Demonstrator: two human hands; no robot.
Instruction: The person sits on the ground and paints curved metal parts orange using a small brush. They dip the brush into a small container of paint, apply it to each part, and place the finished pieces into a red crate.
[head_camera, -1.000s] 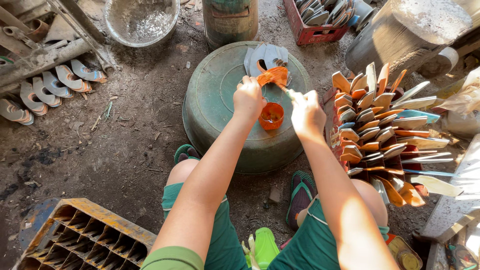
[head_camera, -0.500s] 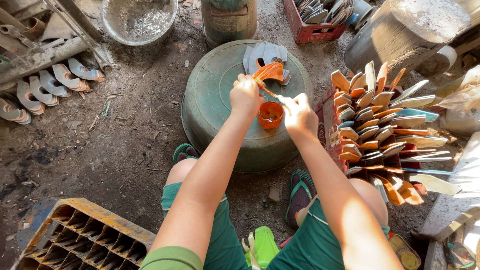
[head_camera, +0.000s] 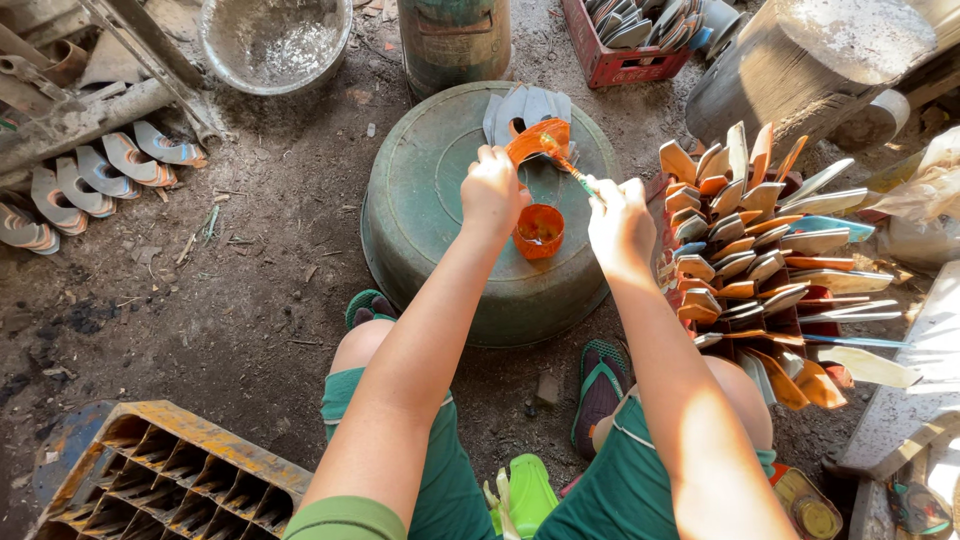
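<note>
The left hand (head_camera: 492, 190) pinched an orange-painted blade (head_camera: 537, 140) over the upturned green basin (head_camera: 440, 210), while the right hand (head_camera: 618, 222) was closed round a thin brush (head_camera: 565, 165) touching that blade; a small orange paint cup (head_camera: 540, 231) stood on the basin between both hands, beside a crate of painted blades (head_camera: 750, 250)
</note>
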